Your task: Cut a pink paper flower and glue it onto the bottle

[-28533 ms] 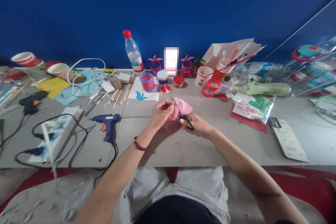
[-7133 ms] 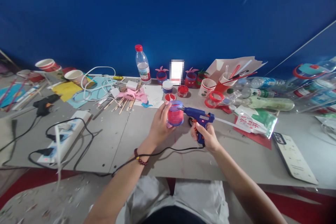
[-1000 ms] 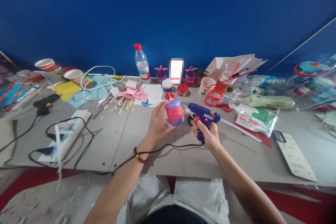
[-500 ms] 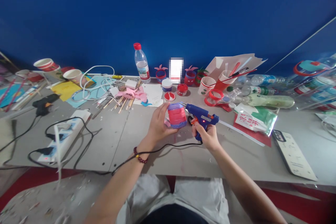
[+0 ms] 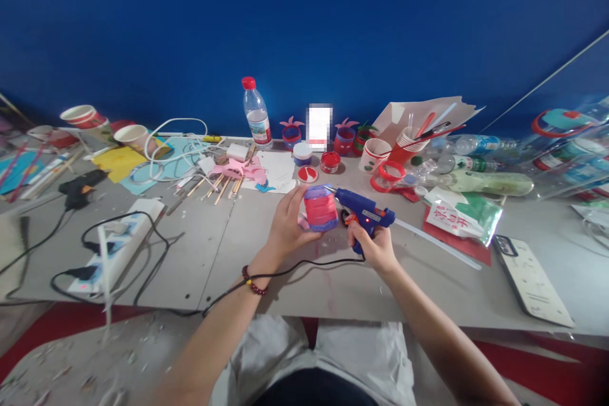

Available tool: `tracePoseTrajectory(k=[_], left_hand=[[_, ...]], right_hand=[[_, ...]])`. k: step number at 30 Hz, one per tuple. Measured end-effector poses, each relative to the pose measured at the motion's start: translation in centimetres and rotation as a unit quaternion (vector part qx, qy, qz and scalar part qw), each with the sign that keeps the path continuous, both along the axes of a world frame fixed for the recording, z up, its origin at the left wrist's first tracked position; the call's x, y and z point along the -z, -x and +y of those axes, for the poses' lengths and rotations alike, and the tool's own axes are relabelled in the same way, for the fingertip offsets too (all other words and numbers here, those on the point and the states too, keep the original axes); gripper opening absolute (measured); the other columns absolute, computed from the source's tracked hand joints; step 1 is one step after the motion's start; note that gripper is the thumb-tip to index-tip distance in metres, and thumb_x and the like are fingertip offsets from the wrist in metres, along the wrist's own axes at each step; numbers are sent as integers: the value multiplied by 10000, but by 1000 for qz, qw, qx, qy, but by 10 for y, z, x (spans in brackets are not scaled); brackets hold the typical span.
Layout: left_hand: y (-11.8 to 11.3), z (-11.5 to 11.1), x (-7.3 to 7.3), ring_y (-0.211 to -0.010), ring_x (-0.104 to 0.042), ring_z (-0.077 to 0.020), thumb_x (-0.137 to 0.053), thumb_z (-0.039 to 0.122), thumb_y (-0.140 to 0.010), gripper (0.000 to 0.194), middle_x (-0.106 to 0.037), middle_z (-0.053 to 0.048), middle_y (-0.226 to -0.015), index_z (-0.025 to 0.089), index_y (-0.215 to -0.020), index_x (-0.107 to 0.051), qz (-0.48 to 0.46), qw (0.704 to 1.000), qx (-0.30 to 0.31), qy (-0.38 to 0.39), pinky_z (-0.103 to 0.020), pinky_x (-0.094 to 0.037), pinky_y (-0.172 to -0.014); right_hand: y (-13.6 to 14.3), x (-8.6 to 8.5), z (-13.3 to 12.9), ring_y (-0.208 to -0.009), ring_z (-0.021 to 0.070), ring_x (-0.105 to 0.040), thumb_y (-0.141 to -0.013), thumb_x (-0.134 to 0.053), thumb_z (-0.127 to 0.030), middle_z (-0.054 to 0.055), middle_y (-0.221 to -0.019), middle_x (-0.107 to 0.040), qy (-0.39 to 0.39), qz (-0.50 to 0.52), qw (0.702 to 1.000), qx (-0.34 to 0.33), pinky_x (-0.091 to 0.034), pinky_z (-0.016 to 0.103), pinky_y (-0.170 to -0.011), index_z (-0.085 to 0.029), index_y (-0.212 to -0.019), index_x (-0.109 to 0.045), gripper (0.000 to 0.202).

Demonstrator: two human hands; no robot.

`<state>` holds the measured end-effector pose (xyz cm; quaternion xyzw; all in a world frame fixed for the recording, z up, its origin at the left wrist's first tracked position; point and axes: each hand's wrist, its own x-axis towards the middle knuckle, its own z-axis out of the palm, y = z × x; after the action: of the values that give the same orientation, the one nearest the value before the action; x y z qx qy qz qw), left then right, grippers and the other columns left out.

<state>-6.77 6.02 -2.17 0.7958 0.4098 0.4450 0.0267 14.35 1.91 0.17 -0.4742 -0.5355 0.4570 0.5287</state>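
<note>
My left hand is closed round the left side of a small red cup-like piece with purple bands at top and bottom, held above the table. A bit of pink shows between that hand and the piece. My right hand grips a blue hot glue gun, whose small red light is lit. The gun's metal nozzle points left and meets or nearly meets the upper edge of the red piece. From its rear sticks a long white glue stick, and its black cord runs left across my left wrist.
A white power strip and a black glue gun lie left. Behind stand a water bottle, paint jars and leaf-topped cups. Paper cups, plastic bottles and a phone are on the right.
The glue gun in my right hand has shifted very slightly left, its nozzle staying by the top of the red piece. My left hand keeps its hold almost unmoved.
</note>
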Motion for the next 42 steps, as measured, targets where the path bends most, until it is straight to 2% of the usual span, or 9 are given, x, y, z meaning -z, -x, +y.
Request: tracePoseTrajectory(k=[9,23,28,36,42], left_hand=[[0,-1,-4,-1286,-523,-336,-723,534,-759,958,-521,-210,-1384,190,-1502,-224,7,1000,6,-14,-507,-464,-1046],[-2,-2,-7,-1331,-480,-312,-702,454,-810,887,-498,-197,-1395,199,-1515,-227,0,999,-3,-33,-474,-456,-1074],[-1,-1,-5,-1333,-477,-320,-692,474,-813,891,-482,-198,-1403,209,-1516,-212,1,999,-12,-39,-486,-449,-1078],[-1,1,-2,-1323,-468,-337,-702,528,-788,946,-453,-207,-1399,218,-1515,-183,-25,998,-34,-50,-519,-441,-1069],[0,1,-2,-1312,-461,-332,-741,514,-754,958,-441,-192,-1390,224,-1500,-214,-64,995,-68,-36,-527,-432,-1067]], right_hand=[[-1,0,-1,-448,140,-535,-853,-614,-480,-15,-500,-569,-28,-50,998,21,-484,284,-500,-180,-827,-627,301],[3,-6,-3,-454,142,-546,-812,-659,-445,-12,-515,-560,-26,-61,997,50,-489,280,-473,-188,-781,-626,261],[3,-3,-3,-459,144,-549,-810,-662,-435,0,-527,-573,-35,-72,995,63,-504,290,-482,-187,-739,-623,261],[2,0,1,-462,145,-548,-831,-642,-510,-5,-517,-576,-32,-49,995,80,-491,288,-495,-175,-829,-646,335],[-2,1,2,-466,131,-526,-838,-629,-568,-10,-512,-580,1,5,999,45,-463,262,-490,-168,-897,-631,404]])
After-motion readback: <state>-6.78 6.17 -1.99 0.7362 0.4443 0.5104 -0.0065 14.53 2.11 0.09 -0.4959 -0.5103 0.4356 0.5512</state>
